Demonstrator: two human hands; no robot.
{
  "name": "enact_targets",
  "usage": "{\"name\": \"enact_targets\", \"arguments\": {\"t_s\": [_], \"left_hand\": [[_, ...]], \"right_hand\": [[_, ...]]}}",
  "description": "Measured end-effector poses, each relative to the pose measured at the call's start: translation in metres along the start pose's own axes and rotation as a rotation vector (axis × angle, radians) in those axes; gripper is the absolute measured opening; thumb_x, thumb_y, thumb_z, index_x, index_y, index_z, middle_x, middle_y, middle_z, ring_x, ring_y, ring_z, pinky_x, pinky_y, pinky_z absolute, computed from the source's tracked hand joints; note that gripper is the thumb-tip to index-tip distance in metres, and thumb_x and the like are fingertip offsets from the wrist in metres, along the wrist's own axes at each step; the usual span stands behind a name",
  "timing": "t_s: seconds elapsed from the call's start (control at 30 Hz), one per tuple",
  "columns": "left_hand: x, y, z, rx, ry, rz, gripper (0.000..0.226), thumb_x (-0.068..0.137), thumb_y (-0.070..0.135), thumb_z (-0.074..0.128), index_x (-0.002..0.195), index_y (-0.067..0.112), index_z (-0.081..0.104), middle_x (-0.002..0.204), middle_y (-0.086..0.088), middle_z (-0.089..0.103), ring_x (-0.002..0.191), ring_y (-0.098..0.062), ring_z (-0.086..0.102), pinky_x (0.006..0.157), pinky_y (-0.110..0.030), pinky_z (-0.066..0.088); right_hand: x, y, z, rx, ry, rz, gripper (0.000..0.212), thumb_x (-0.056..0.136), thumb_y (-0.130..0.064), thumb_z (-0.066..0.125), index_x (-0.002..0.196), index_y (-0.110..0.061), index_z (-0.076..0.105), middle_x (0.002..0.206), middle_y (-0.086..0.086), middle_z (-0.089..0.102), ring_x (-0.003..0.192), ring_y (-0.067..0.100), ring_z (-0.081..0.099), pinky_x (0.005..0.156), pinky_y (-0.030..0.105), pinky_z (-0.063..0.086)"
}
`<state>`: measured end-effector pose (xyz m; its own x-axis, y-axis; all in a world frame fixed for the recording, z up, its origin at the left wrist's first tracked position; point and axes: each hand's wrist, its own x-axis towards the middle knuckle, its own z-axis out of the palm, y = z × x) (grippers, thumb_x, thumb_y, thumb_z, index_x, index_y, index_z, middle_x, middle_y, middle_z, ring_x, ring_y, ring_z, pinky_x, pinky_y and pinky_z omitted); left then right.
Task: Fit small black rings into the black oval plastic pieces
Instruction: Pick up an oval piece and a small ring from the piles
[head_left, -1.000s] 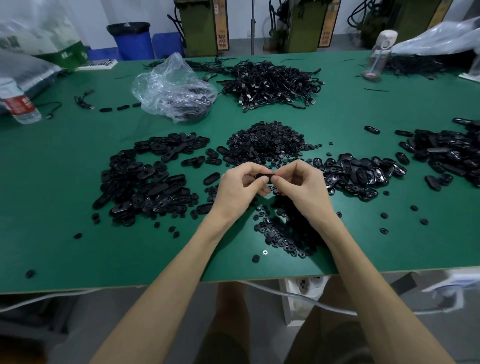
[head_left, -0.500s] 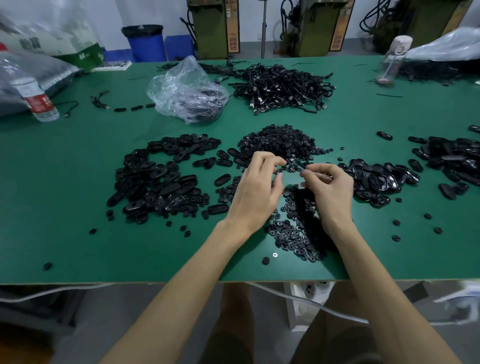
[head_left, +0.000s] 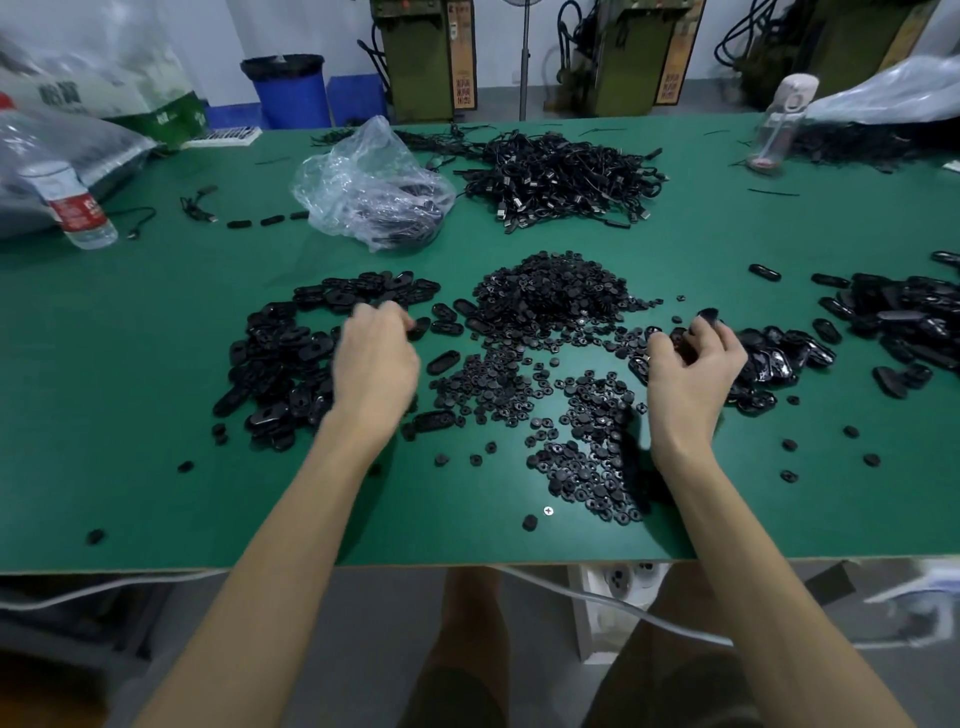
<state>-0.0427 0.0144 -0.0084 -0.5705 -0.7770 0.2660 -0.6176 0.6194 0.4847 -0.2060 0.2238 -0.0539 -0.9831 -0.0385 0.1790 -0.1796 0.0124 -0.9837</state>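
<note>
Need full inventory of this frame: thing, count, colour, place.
table: 1, green, under everything
oval pieces: many, black, piles left, right, far right
rings: many, black, centre heap spreading toward near edge
cables: one heap, black, far centre
plastic bag: 1, clear, left of cables
water bottle: 1, clear, red label, far left
drink bottle: 1, clear, pinkish lid, far right
bin: 1, blue, behind table
screw: 1, silver, near edge
left hand: 1, over left pile, blurred
right hand: 1, curled, at right pile

Small black rings (head_left: 550, 296) lie heaped mid-table, black oval pieces (head_left: 280, 358) piled on either side.
</note>
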Motion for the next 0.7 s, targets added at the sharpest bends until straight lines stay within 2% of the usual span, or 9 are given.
{"name": "enact_targets", "arguments": {"t_s": [0.03,0.1,0.17,0.23,0.33,0.4,0.47,0.6,0.7], "left_hand": [[0.005,-0.009,-0.005,0.112,0.041,-0.021,0.034,0.095,-0.01,0.055,0.127,0.0,0.061,0.13,-0.02,0.057,0.119,-0.032,0.054,0.103,-0.041,0.047],[0.014,-0.027,-0.014,0.288,0.052,-0.094,0.032,0.093,-0.01,0.054,0.125,-0.008,0.055,0.132,-0.03,0.051,0.123,-0.044,0.047,0.104,-0.05,0.043],[0.018,-0.043,-0.018,0.367,-0.006,-0.177,0.03,0.094,-0.008,0.052,0.124,-0.012,0.051,0.135,-0.037,0.046,0.127,-0.05,0.042,0.107,-0.055,0.038],[0.019,-0.055,-0.015,0.397,-0.036,-0.203,0.029,0.094,-0.009,0.049,0.122,-0.013,0.051,0.134,-0.038,0.045,0.127,-0.052,0.041,0.108,-0.056,0.036],[0.019,-0.067,-0.008,0.403,0.017,-0.171,0.021,0.095,-0.01,0.049,0.116,-0.011,0.055,0.127,-0.036,0.05,0.122,-0.05,0.045,0.106,-0.055,0.036],[0.021,-0.068,-0.004,0.391,0.055,-0.156,0.016,0.1,-0.006,0.05,0.115,-0.008,0.056,0.123,-0.034,0.053,0.119,-0.048,0.047,0.104,-0.053,0.035],[0.023,-0.069,-0.002,0.379,0.075,-0.147,0.016,0.1,-0.004,0.054,0.116,-0.004,0.058,0.121,-0.029,0.055,0.117,-0.045,0.049,0.103,-0.052,0.032],[0.023,-0.064,0.003,0.31,0.122,-0.131,0.023,0.098,-0.006,0.057,0.119,0.003,0.061,0.122,-0.022,0.056,0.117,-0.04,0.048,0.105,-0.049,0.029],[0.018,-0.047,0.006,0.161,0.147,-0.045,0.022,0.103,0.006,0.059,0.124,0.006,0.064,0.126,-0.018,0.058,0.121,-0.034,0.049,0.109,-0.047,0.029]], "right_hand": [[-0.002,-0.002,0.0,-0.017,0.003,-0.013,0.061,0.101,-0.023,0.061,0.154,0.0,0.04,0.156,0.004,0.026,0.107,-0.015,0.058,0.074,0.003,0.048],[-0.004,-0.007,0.0,-0.073,0.01,-0.01,0.063,0.101,-0.026,0.06,0.155,-0.003,0.038,0.157,0.002,0.025,0.123,0.006,0.054,0.095,0.02,0.053],[-0.005,-0.009,0.0,-0.13,0.014,-0.007,0.062,0.1,-0.026,0.06,0.154,-0.003,0.039,0.159,0.003,0.024,0.137,0.019,0.044,0.112,0.039,0.046],[-0.007,-0.011,0.0,-0.164,0.002,-0.031,0.059,0.1,-0.025,0.059,0.153,-0.005,0.043,0.159,0.003,0.027,0.144,0.022,0.035,0.118,0.046,0.038],[-0.009,-0.012,0.002,-0.276,-0.125,-0.175,0.045,0.1,-0.023,0.06,0.144,-0.014,0.057,0.153,-0.002,0.045,0.144,0.015,0.033,0.122,0.04,0.029],[-0.011,-0.012,0.006,-0.415,-0.287,-0.291,0.038,0.101,-0.024,0.063,0.138,-0.018,0.064,0.145,-0.005,0.056,0.141,0.014,0.036,0.116,0.029,0.024],[-0.013,-0.011,0.01,-0.488,-0.427,-0.359,0.039,0.099,-0.028,0.067,0.137,-0.02,0.066,0.142,-0.007,0.057,0.138,0.013,0.032,0.11,0.025,0.022],[-0.014,-0.004,0.015,-0.663,-0.63,-0.387,0.052,0.098,-0.039,0.069,0.146,-0.022,0.058,0.152,-0.005,0.049,0.143,0.02,0.023,0.119,0.041,0.024],[-0.013,0.001,0.017,-0.755,-0.672,-0.443,0.045,0.1,-0.043,0.065,0.141,-0.025,0.064,0.15,-0.004,0.052,0.142,0.023,0.025,0.119,0.044,0.026]]}}
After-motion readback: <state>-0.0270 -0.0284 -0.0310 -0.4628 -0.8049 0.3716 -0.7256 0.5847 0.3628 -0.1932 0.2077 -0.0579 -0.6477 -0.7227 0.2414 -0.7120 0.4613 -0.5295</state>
